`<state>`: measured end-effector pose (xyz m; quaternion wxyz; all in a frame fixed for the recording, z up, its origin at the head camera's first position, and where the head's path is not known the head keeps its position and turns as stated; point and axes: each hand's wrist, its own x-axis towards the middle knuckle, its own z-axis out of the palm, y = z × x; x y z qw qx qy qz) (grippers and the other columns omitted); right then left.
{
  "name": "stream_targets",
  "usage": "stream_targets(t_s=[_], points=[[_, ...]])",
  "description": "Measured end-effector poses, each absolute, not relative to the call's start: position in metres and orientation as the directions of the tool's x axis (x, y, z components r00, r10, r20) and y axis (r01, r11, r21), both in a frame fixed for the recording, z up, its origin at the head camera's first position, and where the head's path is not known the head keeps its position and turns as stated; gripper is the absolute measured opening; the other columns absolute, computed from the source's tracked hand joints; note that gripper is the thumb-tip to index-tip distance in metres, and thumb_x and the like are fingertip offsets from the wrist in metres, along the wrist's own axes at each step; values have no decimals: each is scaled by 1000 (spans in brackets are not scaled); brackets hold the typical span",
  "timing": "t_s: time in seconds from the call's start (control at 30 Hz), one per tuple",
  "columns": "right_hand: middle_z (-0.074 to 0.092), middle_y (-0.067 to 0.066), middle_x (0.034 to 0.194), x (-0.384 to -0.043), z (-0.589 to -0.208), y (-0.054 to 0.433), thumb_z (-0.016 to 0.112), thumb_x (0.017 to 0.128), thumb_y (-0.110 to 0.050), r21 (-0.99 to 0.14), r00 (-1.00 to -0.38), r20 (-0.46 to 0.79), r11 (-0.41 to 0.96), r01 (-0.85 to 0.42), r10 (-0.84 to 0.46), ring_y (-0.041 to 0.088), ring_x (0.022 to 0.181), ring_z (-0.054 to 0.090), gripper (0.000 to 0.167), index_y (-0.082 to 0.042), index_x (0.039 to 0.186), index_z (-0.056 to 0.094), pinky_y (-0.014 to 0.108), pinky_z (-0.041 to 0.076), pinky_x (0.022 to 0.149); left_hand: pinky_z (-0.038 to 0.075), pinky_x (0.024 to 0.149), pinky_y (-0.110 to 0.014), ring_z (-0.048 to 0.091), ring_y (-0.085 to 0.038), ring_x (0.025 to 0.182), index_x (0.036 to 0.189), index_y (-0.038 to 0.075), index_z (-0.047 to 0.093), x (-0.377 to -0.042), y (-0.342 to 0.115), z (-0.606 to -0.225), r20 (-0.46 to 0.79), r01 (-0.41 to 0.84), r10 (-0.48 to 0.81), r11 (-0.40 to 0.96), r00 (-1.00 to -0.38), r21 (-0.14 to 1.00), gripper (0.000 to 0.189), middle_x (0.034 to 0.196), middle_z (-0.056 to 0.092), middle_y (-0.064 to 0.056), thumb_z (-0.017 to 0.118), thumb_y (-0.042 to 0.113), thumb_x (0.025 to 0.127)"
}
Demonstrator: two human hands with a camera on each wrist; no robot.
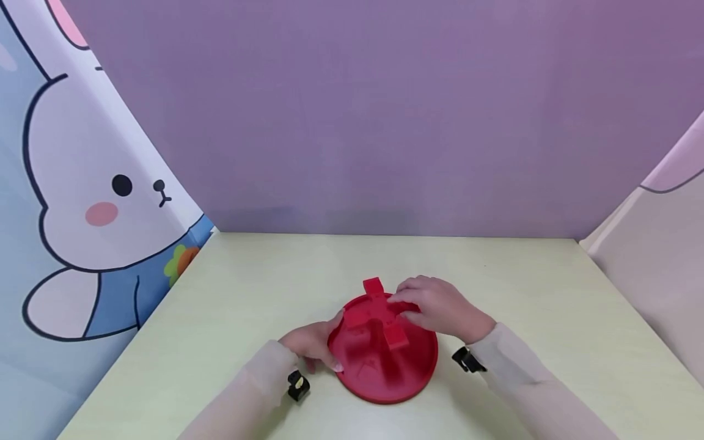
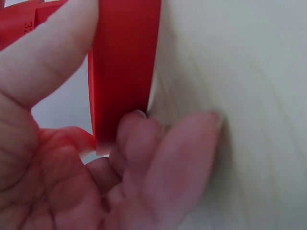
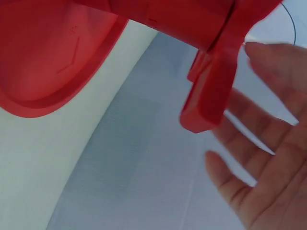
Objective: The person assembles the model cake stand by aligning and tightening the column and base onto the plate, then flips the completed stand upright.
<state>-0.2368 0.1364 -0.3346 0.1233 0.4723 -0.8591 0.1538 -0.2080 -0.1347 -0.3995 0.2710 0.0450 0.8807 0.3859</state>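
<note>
I see a pale yellow-green flat tabletop (image 1: 264, 281) meeting a plain purple upright backdrop (image 1: 374, 122) at its far edge. Left: light-blue printed sheet (image 1: 33, 379), white black-outlined cartoon rabbit (image 1: 77, 165) on it, pink cheek (image 1: 101, 214), blue outfit (image 1: 118, 299). Right, I get an off-white sheet (image 1: 660, 269), pinkish above a dark curved line (image 1: 665, 192).

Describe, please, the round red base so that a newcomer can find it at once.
In the head view, look below the purple wall to the pale table. Low in the middle of the picture is the round red base. The red piece with blocky arms above it shares its colour, but only the base is a wide, shallow disc with a raised rim.
</note>
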Motion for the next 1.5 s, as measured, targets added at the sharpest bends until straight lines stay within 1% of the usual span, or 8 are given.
stream_targets(t_s=[0.13,0.33,0.53,0.77,1.0,1.2,1.33,1.5], points=[[67,7,100,-240,-334,134,81,76,-17,-116,-547,309,540,-834,-778,22,89,63,37,-6,110,72,34,54,72,52,54,-37,51,-25,92,155,15,17,-208,-135,-400,-444,-139,292,684,-847,716,110,131,45,-12,86,8,69],[69,1,88,-243,-337,134,80,77,-19,-111,-568,302,563,-819,-766,11,73,61,32,-6,106,74,29,52,67,52,54,-37,52,-25,89,155,14,16,-209,-135,-398,-445,-140,280,695,-851,705,111,134,43,-13,85,7,69],[67,0,87,-239,-338,132,80,76,-23,-110,-591,297,588,-801,-750,11,73,61,30,-8,101,75,31,52,68,52,55,-37,53,-26,82,155,16,17,-209,-135,-398,-456,-158,271,693,-848,704,112,134,43,-14,86,8,68],[65,9,101,-237,-340,132,83,74,-26,-102,-561,356,566,-818,-747,23,92,61,26,-9,92,75,34,54,70,52,55,-38,53,-27,81,155,15,15,-211,-136,-398,-450,-151,278,687,-849,711,112,130,44,-14,85,6,68],[61,15,118,-238,-342,133,78,75,-10,-141,-522,364,508,-850,-772,29,107,58,12,-9,87,75,41,53,83,52,54,-38,51,-26,88,155,15,15,-210,-135,-400,-457,-157,279,688,-845,709,112,132,43,-14,85,5,69],[66,10,108,-235,-344,135,76,75,-9,-122,-502,316,491,-863,-805,26,103,61,13,-10,89,77,44,49,86,52,54,-36,54,-26,82,155,15,16,-209,-134,-400,-455,-159,275,686,-847,710,111,135,42,-15,86,7,69],[68,5,101,-235,-347,136,75,77,-8,-95,-466,330,462,-882,-821,24,100,63,14,-13,91,77,41,49,85,52,54,-36,54,-26,80,155,15,17,-208,-134,-401,-457,-165,270,684,-847,711,111,132,43,-14,86,7,68],[68,2,97,-234,-347,136,76,77,-8,-140,-454,356,434,-890,-816,20,94,64,18,-14,94,75,39,51,82,52,54,-37,54,-26,83,155,14,17,-209,-134,-402,-453,-161,269,686,-850,710,110,134,42,-14,85,6,68]])
